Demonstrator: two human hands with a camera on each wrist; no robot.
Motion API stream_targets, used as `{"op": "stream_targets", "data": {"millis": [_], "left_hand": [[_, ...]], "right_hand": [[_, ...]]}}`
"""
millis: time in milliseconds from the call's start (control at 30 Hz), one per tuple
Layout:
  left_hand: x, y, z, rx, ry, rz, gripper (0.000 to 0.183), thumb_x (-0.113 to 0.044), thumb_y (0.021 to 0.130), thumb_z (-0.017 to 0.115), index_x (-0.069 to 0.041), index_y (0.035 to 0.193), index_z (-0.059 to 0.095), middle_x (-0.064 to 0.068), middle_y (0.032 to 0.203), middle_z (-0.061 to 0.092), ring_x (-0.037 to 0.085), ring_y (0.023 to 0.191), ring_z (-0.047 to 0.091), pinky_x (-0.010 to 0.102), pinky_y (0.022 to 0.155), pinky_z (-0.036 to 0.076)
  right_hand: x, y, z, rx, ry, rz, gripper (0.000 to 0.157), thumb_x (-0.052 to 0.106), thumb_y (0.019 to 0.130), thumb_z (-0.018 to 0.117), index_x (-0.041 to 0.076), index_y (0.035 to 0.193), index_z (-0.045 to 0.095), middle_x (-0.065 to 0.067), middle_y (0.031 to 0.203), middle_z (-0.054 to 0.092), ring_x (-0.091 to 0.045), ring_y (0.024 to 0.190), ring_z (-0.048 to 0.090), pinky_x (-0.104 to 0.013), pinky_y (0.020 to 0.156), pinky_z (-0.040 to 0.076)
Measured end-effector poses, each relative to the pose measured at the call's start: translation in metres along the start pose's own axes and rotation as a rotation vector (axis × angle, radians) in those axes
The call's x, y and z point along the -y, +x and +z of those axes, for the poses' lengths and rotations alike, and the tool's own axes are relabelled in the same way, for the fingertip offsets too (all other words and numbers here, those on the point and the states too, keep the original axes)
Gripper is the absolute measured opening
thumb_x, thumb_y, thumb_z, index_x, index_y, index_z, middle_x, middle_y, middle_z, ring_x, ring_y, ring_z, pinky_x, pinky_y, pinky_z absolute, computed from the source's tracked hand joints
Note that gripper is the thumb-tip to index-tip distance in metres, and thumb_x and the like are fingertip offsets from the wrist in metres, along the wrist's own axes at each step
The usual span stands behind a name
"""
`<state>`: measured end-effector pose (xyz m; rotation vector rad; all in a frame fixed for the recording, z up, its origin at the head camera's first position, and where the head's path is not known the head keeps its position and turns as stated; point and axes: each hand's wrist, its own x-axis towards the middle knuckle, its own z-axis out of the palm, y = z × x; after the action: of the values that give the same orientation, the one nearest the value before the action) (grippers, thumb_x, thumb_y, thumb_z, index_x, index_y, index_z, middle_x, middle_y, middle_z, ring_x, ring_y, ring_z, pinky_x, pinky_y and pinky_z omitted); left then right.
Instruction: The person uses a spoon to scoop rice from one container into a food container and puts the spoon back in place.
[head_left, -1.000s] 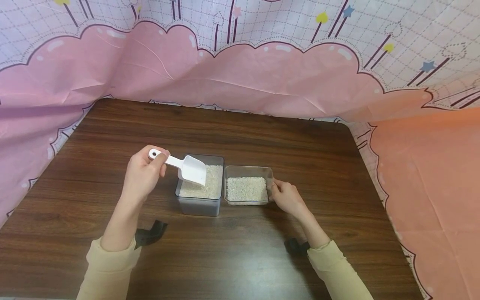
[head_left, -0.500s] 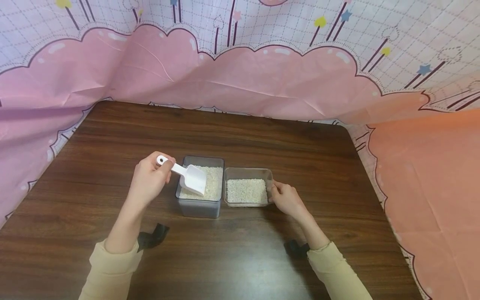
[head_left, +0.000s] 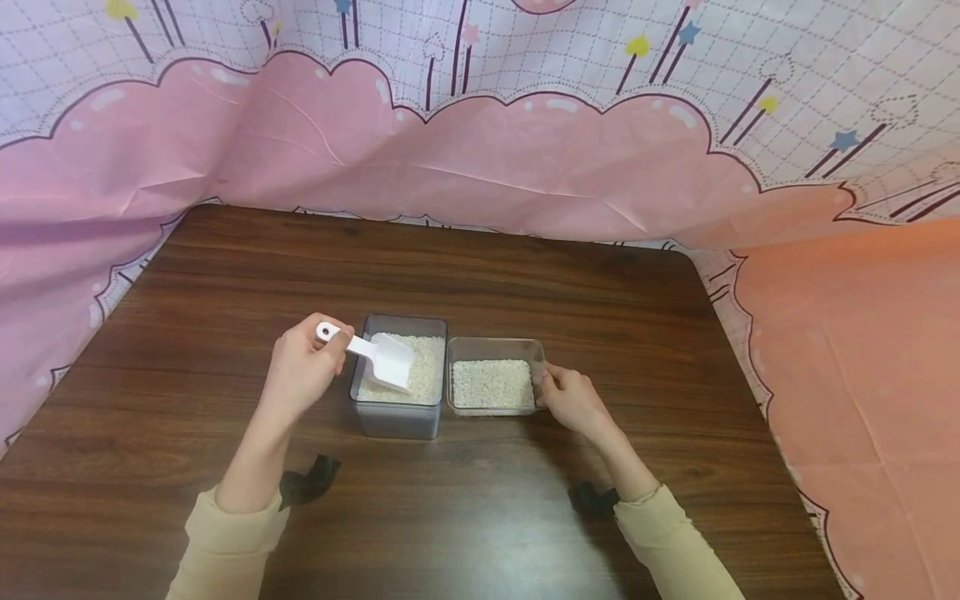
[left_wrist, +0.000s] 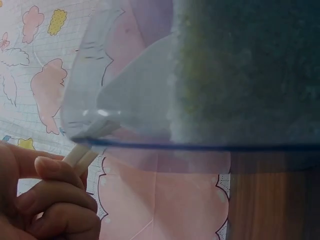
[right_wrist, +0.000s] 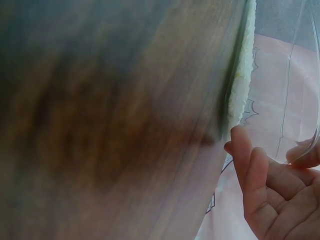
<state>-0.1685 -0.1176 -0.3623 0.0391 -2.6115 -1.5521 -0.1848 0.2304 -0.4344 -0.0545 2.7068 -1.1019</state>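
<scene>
My left hand (head_left: 306,367) pinches the handle of a white plastic scoop (head_left: 390,360). The scoop's blade dips into white grains inside a tall grey see-through bin (head_left: 397,421). In the left wrist view the blade (left_wrist: 137,95) shows through the bin's clear wall, its tip hidden by the grains (left_wrist: 200,95). To the right stands a lower clear container (head_left: 497,342), with a layer of pale grains (head_left: 492,384) in it. My right hand (head_left: 573,400) holds that container by its right side; in the right wrist view the thumb is at the rim and the fingers (right_wrist: 257,175) lie near the wall.
Both containers stand side by side on a dark wooden table (head_left: 480,283). A pink patterned cloth (head_left: 480,175) hangs behind and round the table. Black straps (head_left: 309,482) show by both forearms.
My left hand has moved right and slightly down in the head view, and the scoop's blade sits a little lower in the grains. The right hand and the clear container keep their places.
</scene>
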Motion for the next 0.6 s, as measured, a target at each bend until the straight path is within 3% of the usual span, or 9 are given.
{"op": "stream_targets", "data": {"millis": [233, 467, 600], "left_hand": [[0.001, 0.001, 0.008, -0.021, 0.039, -0.001, 0.017, -0.012, 0.093, 0.060, 0.003, 0.097, 0.066, 0.008, 0.067, 0.058, 0.018, 0.057, 0.044, 0.029, 0.049, 0.033], [0.002, 0.000, 0.013, -0.016, 0.049, -0.023, 0.017, -0.015, 0.092, 0.063, 0.000, 0.096, 0.068, 0.005, 0.070, 0.056, 0.018, 0.063, 0.042, 0.030, 0.056, 0.033], [0.002, 0.000, 0.013, -0.009, 0.047, -0.038, 0.017, -0.016, 0.091, 0.065, 0.000, 0.097, 0.069, 0.002, 0.067, 0.050, 0.016, 0.060, 0.039, 0.028, 0.052, 0.030]], "right_hand": [[0.001, 0.000, 0.001, 0.004, 0.001, 0.006, 0.045, 0.014, 0.102, 0.038, -0.007, 0.141, 0.044, -0.021, 0.113, 0.068, -0.025, 0.066, 0.065, -0.025, 0.047, 0.029], [0.001, 0.000, 0.000, 0.010, -0.002, 0.006, 0.045, 0.014, 0.102, 0.038, -0.008, 0.141, 0.043, -0.022, 0.112, 0.069, -0.024, 0.073, 0.068, -0.025, 0.046, 0.029], [0.002, 0.000, -0.001, 0.008, -0.002, 0.007, 0.045, 0.014, 0.102, 0.038, -0.008, 0.141, 0.043, -0.023, 0.111, 0.069, -0.024, 0.072, 0.068, -0.024, 0.045, 0.028]]}}
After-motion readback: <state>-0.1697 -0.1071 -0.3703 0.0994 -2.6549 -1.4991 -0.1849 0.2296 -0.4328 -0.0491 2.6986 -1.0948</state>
